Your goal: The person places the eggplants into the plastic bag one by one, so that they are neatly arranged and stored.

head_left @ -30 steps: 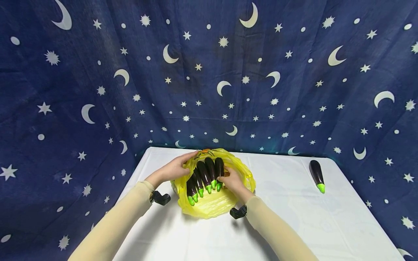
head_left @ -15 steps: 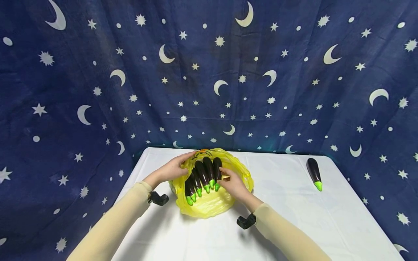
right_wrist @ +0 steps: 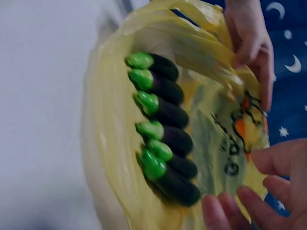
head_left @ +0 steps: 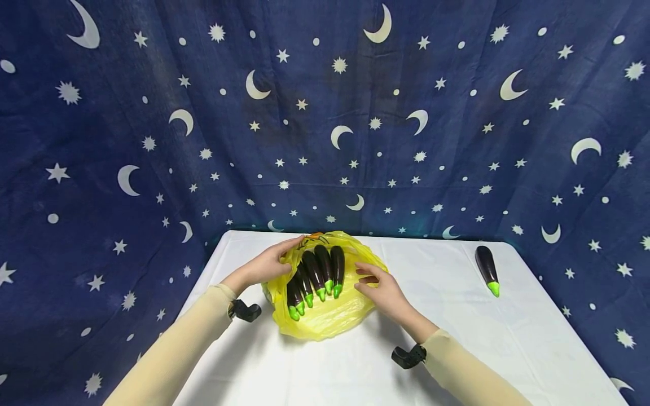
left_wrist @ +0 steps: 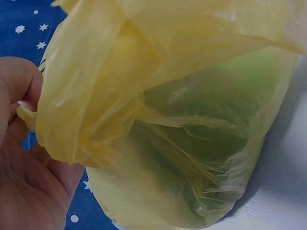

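A yellow plastic bag (head_left: pixel 330 324) lies with its mouth spread wide, and several dark purple eggplants (head_left: pixel 324 268) with green stem ends rest in a row inside it. My left hand (head_left: pixel 266 265) pinches the far left rim of the bag; the left wrist view shows the bag's edge (left_wrist: pixel 57 143) between thumb and fingers. Over the bag's right side hovers my right hand (head_left: pixel 383 290), its fingers loosely spread and holding nothing. In the right wrist view these fingers are apart from the nearest eggplant (right_wrist: pixel 178 187).
One more eggplant (head_left: pixel 487 272) lies alone on the white-covered table (head_left: pixel 437 316), toward the right end. Behind the table hangs a blue curtain (head_left: pixel 304 141) with moons and stars.
My right hand has let go of the rightmost eggplant in the bag and drawn back to the right. The left hand keeps its hold on the bag. The head view has shifted slightly.
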The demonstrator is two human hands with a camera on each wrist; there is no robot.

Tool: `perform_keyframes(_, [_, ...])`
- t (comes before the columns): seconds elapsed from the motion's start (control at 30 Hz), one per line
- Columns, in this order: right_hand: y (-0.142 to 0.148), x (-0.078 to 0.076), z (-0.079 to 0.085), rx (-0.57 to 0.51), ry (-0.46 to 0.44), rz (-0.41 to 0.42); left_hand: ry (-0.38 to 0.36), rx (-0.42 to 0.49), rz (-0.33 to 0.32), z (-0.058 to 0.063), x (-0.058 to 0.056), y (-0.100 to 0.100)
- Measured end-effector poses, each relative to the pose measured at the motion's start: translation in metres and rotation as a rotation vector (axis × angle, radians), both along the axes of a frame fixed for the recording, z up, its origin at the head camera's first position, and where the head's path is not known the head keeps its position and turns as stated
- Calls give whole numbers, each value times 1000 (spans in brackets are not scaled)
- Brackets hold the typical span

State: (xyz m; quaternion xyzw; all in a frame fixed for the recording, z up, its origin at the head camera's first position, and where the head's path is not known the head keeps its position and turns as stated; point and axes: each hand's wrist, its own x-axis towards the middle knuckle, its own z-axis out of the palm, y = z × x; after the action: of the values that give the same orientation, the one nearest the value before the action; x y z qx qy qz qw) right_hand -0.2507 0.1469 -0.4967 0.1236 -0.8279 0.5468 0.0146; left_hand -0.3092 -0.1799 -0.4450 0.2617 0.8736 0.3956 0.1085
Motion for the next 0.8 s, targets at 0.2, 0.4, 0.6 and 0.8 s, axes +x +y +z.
perform_keyframes(0.2, [33,0,13,-5,35,-28,6,-9,2,1,1,-1])
perform_keyframes(0.4, [62,-2,24,-23,46,-87,-2,-4,18,3,3,-1])
perform_keyframes(0.6, [84,-7,25,23,62,-140,-3,1,20,2,4,0])
perform_keyframes(0.8, [107,-13,19,58,32,-186,1,10,25,1,3,1])
